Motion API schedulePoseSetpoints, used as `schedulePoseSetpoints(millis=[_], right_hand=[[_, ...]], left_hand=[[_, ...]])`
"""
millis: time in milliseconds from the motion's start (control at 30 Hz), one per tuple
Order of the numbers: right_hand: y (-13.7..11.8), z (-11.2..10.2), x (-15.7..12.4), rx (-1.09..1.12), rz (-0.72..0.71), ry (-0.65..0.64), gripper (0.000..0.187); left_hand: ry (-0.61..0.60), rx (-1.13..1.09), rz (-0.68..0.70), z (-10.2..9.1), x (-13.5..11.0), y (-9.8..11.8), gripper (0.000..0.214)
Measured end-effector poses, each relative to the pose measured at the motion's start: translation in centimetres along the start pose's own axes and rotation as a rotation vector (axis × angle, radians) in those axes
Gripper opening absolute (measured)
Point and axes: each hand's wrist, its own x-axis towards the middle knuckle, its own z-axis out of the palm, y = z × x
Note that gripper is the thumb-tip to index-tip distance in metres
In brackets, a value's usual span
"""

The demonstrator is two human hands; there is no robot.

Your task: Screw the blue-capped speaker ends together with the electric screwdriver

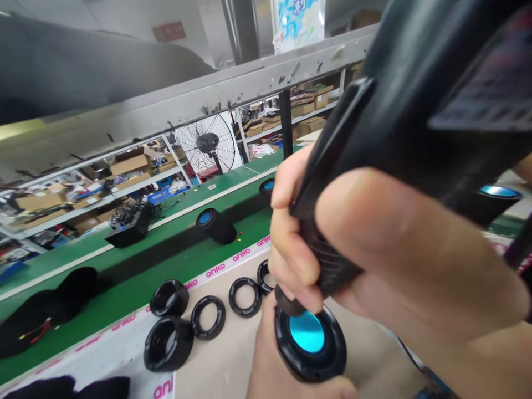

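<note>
My right hand [399,238] is wrapped round a large black tool [386,127], which looks like an electric screwdriver with a side lever and a ridged grip. Its dark nose points down at the rim of a round black speaker [282,338] with a shiny blue disc on its end. My left hand [266,360] grips this speaker from below and beside it. Whether the nose touches the rim I cannot tell. To the left lie black rings [245,297] [208,317] and deeper black collars [168,343], with another ring partly hidden behind my fingers.
On the green conveyor [137,244] stand more blue-ended speakers [216,226]; another speaker [501,192] is at the right. Black pieces with wires [45,310] lie left. A metal beam [249,83] crosses above. Behind are a fan [206,144] and loaded shelves [124,188].
</note>
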Motion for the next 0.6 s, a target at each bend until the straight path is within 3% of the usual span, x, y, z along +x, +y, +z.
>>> schedulePoseSetpoints(millis=[100, 200, 333, 433, 500, 600], right_hand=[[0.5, 1.1, 0.5, -0.019, 0.145, -0.048, 0.073], [0.7, 1.7, 0.4, -0.096, 0.222, 0.052, 0.069], [1.3, 2.2, 0.3, -0.122, 0.277, 0.101, 0.066], [2.0, 2.4, 0.2, -0.103, 0.312, 0.052, 0.043], [2.5, 2.4, 0.2, -0.136, 0.269, 0.064, 0.032], [2.8, 2.6, 0.2, -0.206, 0.214, 0.046, 0.037]], left_hand=[[-0.013, 0.083, 0.144, 0.0, 0.2, -0.5, 0.080], [-0.010, 0.094, 0.196, 0.0, 0.5, -1.0, 0.082], [0.026, 0.144, 0.068, -0.6, 0.4, -2.2, 0.098], [0.051, 0.235, -0.009, -1.7, -0.1, -3.7, 0.103], [0.044, 0.282, -0.031, -2.3, -0.4, -4.7, 0.095], [0.013, 0.323, -0.076, -2.6, -0.5, -5.5, 0.081]])
